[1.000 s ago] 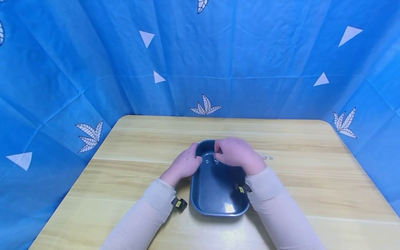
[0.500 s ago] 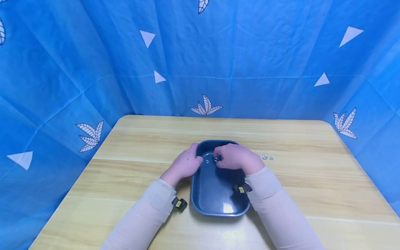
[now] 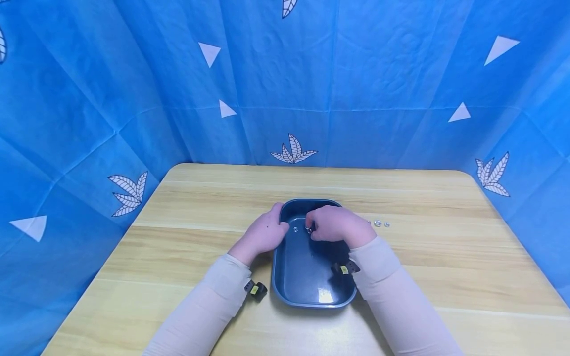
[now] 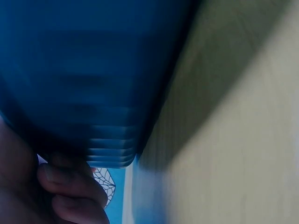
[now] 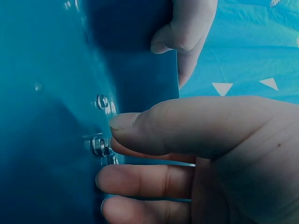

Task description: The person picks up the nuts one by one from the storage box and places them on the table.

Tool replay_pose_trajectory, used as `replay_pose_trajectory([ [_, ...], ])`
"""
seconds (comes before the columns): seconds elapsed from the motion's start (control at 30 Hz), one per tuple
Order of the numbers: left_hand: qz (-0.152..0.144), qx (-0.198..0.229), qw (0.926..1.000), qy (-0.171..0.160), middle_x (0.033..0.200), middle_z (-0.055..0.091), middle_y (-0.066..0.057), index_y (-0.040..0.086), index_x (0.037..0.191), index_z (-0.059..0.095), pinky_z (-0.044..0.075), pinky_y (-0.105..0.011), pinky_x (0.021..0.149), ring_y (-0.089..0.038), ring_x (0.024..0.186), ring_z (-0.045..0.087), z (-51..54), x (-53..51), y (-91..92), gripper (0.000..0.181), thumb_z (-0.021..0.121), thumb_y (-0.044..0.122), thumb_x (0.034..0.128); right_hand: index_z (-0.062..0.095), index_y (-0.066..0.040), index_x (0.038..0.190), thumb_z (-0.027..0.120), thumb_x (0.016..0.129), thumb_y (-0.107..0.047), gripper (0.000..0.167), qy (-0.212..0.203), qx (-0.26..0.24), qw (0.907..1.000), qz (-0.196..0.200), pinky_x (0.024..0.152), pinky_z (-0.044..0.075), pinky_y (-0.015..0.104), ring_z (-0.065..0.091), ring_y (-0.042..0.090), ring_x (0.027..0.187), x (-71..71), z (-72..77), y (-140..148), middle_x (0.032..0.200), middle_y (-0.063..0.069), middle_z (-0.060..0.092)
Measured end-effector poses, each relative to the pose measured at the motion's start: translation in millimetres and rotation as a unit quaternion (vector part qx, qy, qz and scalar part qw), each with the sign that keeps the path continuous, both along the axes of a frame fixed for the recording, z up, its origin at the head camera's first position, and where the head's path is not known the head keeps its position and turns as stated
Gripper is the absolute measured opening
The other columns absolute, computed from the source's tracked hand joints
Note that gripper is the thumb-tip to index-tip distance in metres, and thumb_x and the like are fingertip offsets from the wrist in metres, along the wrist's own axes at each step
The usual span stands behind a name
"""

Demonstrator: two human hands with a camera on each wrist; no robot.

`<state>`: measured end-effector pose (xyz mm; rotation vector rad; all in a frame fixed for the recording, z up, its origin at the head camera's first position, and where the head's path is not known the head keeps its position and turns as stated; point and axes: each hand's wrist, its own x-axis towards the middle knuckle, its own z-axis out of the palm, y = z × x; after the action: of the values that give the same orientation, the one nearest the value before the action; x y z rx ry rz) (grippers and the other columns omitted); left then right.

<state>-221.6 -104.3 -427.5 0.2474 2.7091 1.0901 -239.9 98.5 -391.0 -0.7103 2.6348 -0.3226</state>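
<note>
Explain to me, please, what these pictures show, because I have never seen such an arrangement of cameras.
There is no machine here: a person works bare-handed. One camera, worn on the head, looks down over the wooden table; each wrist camera looks at its own hand's work. A dark blue tray rests on the table, with small metal nuts inside; more small shiny pieces lie on the table to its right. The left hand grips the tray's left side. The right hand reaches inside, fingertips beside the nuts; whether it pinches one, I cannot tell.
</note>
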Motion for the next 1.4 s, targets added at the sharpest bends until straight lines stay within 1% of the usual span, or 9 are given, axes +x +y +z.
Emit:
replay_pose_trajectory([
  [0.13,-0.002,0.001,1.0,0.001,0.137,0.057,-0.01,0.011,0.156,0.033,0.048,-0.047,0.095,-0.027,0.106,0.057,-0.3,0.1,0.1,0.058,0.048,0.025,0.1025,0.072,-0.017,0.113,0.071,0.092,-0.02,0.021,0.005,0.004,1.0,-0.001,0.071,0.049,0.033,0.058,0.016,0.076,-0.4,-1.4,0.6,0.087,-0.006,0.065],
  [0.37,-0.006,0.003,1.0,0.005,0.133,0.058,-0.01,0.011,0.155,0.034,0.05,-0.047,0.092,-0.026,0.103,0.058,1.1,0.3,0.0,0.056,0.047,0.023,0.1024,0.073,-0.017,0.112,0.071,0.092,-0.019,0.021,0.013,0.009,0.9999,0.007,0.074,0.051,0.033,0.059,0.015,0.079,-1.0,-3.2,1.3,0.097,-0.005,0.068],
  [0.47,-0.005,0.006,1.0,0.004,0.131,0.059,-0.009,0.011,0.155,0.034,0.05,-0.046,0.09,-0.026,0.102,0.058,1.3,0.7,0.0,0.056,0.048,0.024,0.1025,0.073,-0.017,0.113,0.071,0.092,-0.018,0.021,0.016,0.011,0.9998,0.007,0.073,0.051,0.032,0.059,0.015,0.079,-0.9,-3.2,1.3,0.098,-0.005,0.069],
  [0.73,0.0,0.009,1.0,-0.002,0.14,0.056,-0.009,0.012,0.156,0.034,0.048,-0.05,0.098,-0.027,0.107,0.057,2.1,2.4,0.2,0.056,0.048,0.024,0.1027,0.074,-0.019,0.114,0.07,0.092,-0.016,0.023,0.019,0.016,0.9997,0.007,0.072,0.051,0.031,0.059,0.014,0.079,0.6,-3.7,0.6,0.1,-0.005,0.069],
  [0.9,0.001,0.007,1.0,-0.001,0.143,0.055,-0.01,0.011,0.156,0.033,0.047,-0.052,0.101,-0.027,0.109,0.057,2.1,1.9,0.2,0.057,0.048,0.024,0.1027,0.075,-0.019,0.107,0.07,0.09,-0.012,0.018,0.027,0.015,0.9994,0.014,0.074,0.052,0.031,0.059,0.014,0.08,1.2,-2.9,0.7,0.098,-0.005,0.069],
  [1.03,0.0,0.004,1.0,-0.002,0.142,0.055,-0.011,0.01,0.157,0.032,0.048,-0.051,0.099,-0.027,0.108,0.057,1.9,1.7,0.3,0.058,0.048,0.024,0.1025,0.075,-0.02,0.102,0.069,0.09,-0.011,0.016,0.036,0.024,0.9988,0.022,0.075,0.052,0.032,0.058,0.014,0.079,1.2,-3.4,1.1,0.094,-0.007,0.068],
  [1.13,-0.001,0.005,1.0,-0.003,0.142,0.055,-0.01,0.01,0.157,0.032,0.048,-0.051,0.098,-0.027,0.108,0.057,1.4,1.5,0.2,0.059,0.048,0.024,0.1024,0.072,-0.021,0.094,0.068,0.089,-0.01,0.013,0.044,0.032,0.9982,0.026,0.073,0.05,0.032,0.057,0.014,0.077,1.3,-4.9,1.4,0.087,-0.008,0.065],
  [1.23,-0.001,0.006,1.0,-0.005,0.142,0.055,-0.011,0.01,0.157,0.031,0.048,-0.051,0.1,-0.028,0.109,0.057,0.6,1.1,-0.2,0.059,0.048,0.024,0.1025,0.068,-0.023,0.086,0.066,0.088,-0.008,0.014,0.051,0.037,0.9976,0.03,0.069,0.048,0.032,0.056,0.015,0.074,2.0,-6.2,0.7,0.08,-0.008,0.062],
  [1.4,-0.001,0.005,1.0,0.0,0.144,0.054,-0.012,0.009,0.157,0.032,0.046,-0.053,0.102,-0.028,0.11,0.057,0.6,0.8,-0.8,0.058,0.047,0.024,0.1027,0.065,-0.023,0.082,0.067,0.087,-0.008,0.016,0.057,0.041,0.9972,0.028,0.068,0.047,0.032,0.055,0.015,0.074,3.1,-7.1,-0.8,0.077,-0.008,0.061],
])
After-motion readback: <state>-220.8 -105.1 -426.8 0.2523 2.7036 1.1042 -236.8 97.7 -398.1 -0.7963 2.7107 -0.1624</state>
